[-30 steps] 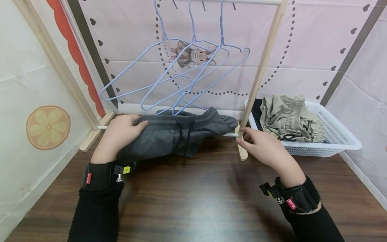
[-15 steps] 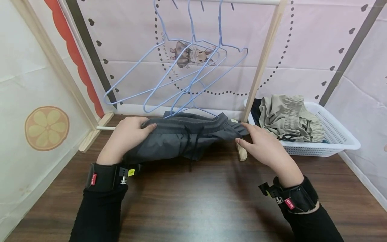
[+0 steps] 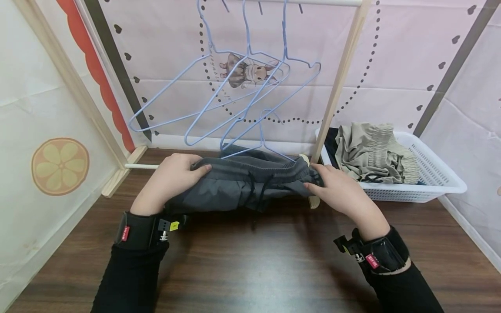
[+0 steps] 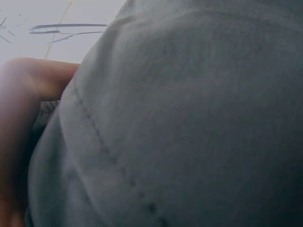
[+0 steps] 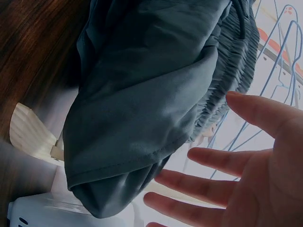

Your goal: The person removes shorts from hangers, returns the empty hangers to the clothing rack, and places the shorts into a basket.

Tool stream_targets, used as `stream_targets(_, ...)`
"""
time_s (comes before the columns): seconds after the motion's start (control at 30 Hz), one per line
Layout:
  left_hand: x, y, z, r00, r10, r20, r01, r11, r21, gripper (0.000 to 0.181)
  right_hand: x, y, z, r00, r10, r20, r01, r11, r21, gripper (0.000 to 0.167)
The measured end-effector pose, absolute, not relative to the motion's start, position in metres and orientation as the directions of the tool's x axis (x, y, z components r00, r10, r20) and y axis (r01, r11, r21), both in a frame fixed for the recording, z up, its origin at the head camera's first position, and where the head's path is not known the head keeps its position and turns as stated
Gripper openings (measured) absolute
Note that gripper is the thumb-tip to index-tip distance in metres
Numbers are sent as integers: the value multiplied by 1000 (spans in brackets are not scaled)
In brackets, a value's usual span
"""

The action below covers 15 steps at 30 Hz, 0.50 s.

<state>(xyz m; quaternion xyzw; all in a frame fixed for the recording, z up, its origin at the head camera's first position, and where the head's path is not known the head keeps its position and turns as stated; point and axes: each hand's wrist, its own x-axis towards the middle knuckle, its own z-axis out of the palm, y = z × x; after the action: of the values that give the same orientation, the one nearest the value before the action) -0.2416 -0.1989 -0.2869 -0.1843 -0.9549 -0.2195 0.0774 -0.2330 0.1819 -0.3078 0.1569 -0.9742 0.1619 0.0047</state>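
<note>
Dark grey shorts [image 3: 235, 182] with an elastic waistband and dark drawstrings are held just in front of the rack's low white bar [image 3: 141, 166]. A blue wire hanger [image 3: 261, 130] rises from behind the waistband, its lower part hidden by the cloth. My left hand [image 3: 172, 180] grips the waistband's left end, thumb in front. Grey cloth [image 4: 189, 118] fills most of the left wrist view. My right hand [image 3: 332, 184] is at the waistband's right end. In the right wrist view its fingers [image 5: 199, 189] are straight and spread beside the shorts, thumb apart.
Several blue hangers [image 3: 213, 98] hang from the rack's upper rail [image 3: 332, 2], low over the shorts. The right wooden post [image 3: 342, 82] stands close behind my right hand. A white basket [image 3: 442, 178] holding beige clothing [image 3: 375, 152] sits at the right.
The shorts and my left hand have shifted right and slightly nearer. My right hand has come from the bar's end to the waistband's right end. The hanger's hook shows higher behind the waistband.
</note>
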Motion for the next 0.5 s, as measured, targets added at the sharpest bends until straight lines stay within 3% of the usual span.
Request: stream_targets(0.5,-235,-190,-283,-880,386,275,462,830,313,23,-239,183,-311,-949,-309,62,-312,893,-325,67)
